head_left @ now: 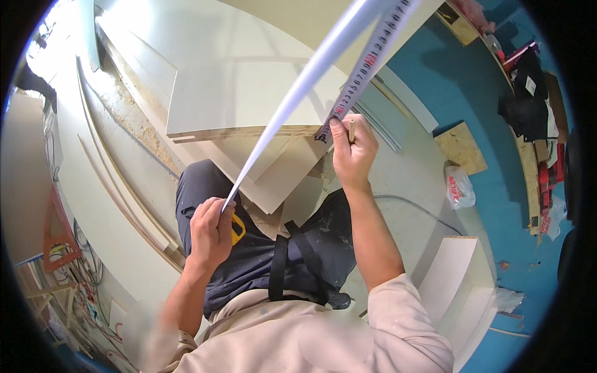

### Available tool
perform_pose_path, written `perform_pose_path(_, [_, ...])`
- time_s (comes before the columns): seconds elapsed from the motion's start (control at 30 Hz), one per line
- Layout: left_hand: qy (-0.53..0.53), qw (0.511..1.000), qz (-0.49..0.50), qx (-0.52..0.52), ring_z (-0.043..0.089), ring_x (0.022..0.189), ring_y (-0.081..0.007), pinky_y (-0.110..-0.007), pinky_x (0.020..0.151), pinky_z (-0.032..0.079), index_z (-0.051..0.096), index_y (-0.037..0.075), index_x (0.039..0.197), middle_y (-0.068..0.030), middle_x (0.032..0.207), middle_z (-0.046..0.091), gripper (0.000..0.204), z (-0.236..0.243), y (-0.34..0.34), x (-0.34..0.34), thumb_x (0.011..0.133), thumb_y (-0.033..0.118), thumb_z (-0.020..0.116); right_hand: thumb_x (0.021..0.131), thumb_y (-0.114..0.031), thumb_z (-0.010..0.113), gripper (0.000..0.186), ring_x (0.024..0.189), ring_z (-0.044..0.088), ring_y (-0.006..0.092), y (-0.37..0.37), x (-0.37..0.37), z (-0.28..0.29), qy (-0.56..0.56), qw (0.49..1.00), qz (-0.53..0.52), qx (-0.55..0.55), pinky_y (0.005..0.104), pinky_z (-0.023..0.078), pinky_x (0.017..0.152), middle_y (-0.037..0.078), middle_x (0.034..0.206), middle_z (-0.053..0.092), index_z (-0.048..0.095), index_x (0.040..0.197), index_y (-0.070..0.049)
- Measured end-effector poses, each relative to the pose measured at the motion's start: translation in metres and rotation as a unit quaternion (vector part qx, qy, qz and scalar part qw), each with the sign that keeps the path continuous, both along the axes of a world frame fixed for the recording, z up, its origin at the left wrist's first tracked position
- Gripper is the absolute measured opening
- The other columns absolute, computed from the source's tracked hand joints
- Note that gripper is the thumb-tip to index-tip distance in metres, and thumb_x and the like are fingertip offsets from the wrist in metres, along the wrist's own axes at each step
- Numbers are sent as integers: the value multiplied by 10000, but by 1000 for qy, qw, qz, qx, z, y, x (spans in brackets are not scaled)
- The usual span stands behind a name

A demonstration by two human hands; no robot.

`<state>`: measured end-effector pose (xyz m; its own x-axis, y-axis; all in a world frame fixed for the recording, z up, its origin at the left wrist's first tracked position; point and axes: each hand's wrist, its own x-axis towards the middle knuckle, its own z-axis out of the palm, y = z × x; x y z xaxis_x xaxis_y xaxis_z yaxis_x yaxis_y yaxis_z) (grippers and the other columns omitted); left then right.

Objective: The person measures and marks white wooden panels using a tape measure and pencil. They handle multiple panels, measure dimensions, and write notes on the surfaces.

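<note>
My left hand [210,231], low at centre left, grips a yellow tape measure case [237,230]; a pale tape band [280,118] rises from it past the top edge. The tape's numbered stretch [357,78] comes down to my right hand [354,149], whose thumb presses it beside the corner of a stack of white boards [242,99]. A short pencil-like stick [352,129] is held in that same right hand. Beneath the stack, a wider pale board [266,193] lies angled between my knees.
Long strips [112,174] lie at left, with tangled cables [87,273] and a red triangular object [59,230]. At right are a blue floor [460,74], a plywood offcut [460,149], a plastic bag [459,186], white panels [448,267] and a cluttered wooden ledge [530,168].
</note>
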<state>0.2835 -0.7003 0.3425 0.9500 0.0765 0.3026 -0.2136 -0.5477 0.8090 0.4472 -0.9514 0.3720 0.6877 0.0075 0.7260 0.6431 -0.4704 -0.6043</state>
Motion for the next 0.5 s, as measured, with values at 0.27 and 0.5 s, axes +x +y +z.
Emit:
perform_pose_path(0.27, [26,999,4,-31,609,746,-298,-348,687,484,632,-38,956,-151,834,614,109,-5,0,-1,946,-9,527,893,-78,722,149,659,543,180,7,-2,-5,-21,999,-3,23,286,443,598,84,803,609,607,844,4])
perform_pose_path(0.5, [18,1000,-10,-19,570,733,-182,-306,682,460,628,-37,979,-103,837,607,201,-4,-6,1,1006,40,444,875,-20,701,55,647,606,196,5,3,-13,-75,997,-17,20,296,480,566,94,835,636,650,888,-3])
